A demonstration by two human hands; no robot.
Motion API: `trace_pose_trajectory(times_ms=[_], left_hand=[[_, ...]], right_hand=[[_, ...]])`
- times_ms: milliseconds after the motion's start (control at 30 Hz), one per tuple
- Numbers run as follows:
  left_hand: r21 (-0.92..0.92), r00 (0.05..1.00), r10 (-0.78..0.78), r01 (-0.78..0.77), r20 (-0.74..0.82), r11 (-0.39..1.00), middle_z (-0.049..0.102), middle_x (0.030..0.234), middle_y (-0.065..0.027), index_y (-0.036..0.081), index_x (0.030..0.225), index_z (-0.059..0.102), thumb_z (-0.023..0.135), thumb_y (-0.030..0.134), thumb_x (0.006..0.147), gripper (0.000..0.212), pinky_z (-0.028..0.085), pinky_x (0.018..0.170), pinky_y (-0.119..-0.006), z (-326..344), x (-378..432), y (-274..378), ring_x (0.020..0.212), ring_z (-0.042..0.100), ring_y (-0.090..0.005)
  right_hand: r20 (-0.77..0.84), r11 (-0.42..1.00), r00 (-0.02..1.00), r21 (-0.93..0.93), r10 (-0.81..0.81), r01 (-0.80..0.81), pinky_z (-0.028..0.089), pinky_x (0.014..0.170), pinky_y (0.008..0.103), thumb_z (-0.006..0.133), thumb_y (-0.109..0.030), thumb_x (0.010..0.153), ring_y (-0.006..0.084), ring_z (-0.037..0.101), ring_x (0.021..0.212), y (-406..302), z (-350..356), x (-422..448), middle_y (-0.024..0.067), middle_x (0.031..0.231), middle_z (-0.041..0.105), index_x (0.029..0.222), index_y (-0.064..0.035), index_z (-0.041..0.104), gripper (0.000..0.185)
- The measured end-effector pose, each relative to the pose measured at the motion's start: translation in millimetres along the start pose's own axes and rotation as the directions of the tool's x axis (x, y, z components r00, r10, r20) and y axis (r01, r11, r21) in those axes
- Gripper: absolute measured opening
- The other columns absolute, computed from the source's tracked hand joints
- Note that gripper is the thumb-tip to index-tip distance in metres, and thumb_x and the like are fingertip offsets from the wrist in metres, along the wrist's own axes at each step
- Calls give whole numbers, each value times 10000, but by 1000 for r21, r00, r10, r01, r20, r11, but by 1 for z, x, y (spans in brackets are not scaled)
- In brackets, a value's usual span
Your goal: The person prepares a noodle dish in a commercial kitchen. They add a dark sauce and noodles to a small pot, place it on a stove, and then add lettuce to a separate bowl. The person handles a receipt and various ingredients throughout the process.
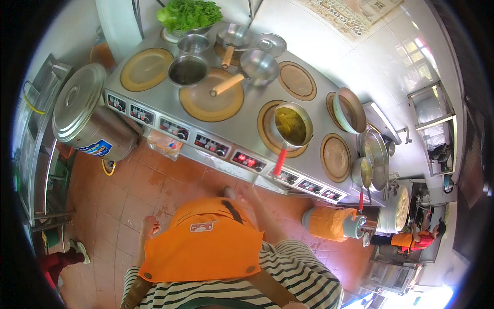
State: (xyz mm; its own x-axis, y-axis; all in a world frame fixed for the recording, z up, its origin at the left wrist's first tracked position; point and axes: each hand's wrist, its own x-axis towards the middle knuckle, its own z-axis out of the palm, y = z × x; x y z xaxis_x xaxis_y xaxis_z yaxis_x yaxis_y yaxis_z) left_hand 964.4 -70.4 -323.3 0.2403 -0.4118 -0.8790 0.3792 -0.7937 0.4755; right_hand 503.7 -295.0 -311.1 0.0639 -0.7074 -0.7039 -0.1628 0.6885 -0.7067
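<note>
My left hand [151, 227] hangs at the left of my orange apron [204, 247], its fingers curled; whether it holds anything is not clear. Over the floor below the stove's front edge, my right hand [247, 193] is blurred and nothing can be made out in it. Before me stands a steel multi-plate cooker [251, 112]. A saucepan with a red handle [294, 124], holding yellowish liquid, sits on a round plate near the right hand. Further left are a pot of dark liquid [188, 70] and a saucepan with a wooden handle [259, 68].
A large lidded steel drum [81, 104] stands left of the cooker. Leafy greens [189, 15] fill a bowl at the back. A gas cylinder [351, 226] stands at the right. A person in red and orange [415, 240] is far right; another person's leg [67, 258] shows lower left.
</note>
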Motion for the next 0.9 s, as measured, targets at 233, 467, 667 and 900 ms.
trace_pose_trajectory(times_ms=[233,467,667,900], left_hand=[[-265,775,-50,275,630,924,426,587,-17,123,654,354,463,49,862,246,318,370,-275,-43,136,-115,466,397,-115],[146,893,-235,192,383,970,453,597,-32,110,717,401,476,67,875,180,350,369,-285,-6,98,-62,473,437,-136],[371,917,-205,70,341,926,468,602,-41,103,756,420,484,78,882,143,368,372,-291,20,85,-11,478,457,-146],[644,916,-188,-92,353,760,484,608,-52,95,802,442,492,90,889,101,389,375,-297,106,69,18,483,481,-157]], right_hand=[[-156,926,913,38,377,-376,296,364,263,541,-136,853,108,418,440,113,-34,-98,17,577,480,680,-66,534,187],[-307,962,912,53,271,-268,454,484,269,599,-228,832,137,555,564,176,-35,-171,65,706,611,916,-3,656,247],[-406,977,906,-111,122,-181,525,607,323,620,-243,796,192,646,677,154,-21,-209,103,833,685,1010,-45,672,296],[-625,995,775,33,97,-98,531,622,344,599,-279,815,216,649,700,231,-41,-264,109,803,674,1002,-68,645,286]])
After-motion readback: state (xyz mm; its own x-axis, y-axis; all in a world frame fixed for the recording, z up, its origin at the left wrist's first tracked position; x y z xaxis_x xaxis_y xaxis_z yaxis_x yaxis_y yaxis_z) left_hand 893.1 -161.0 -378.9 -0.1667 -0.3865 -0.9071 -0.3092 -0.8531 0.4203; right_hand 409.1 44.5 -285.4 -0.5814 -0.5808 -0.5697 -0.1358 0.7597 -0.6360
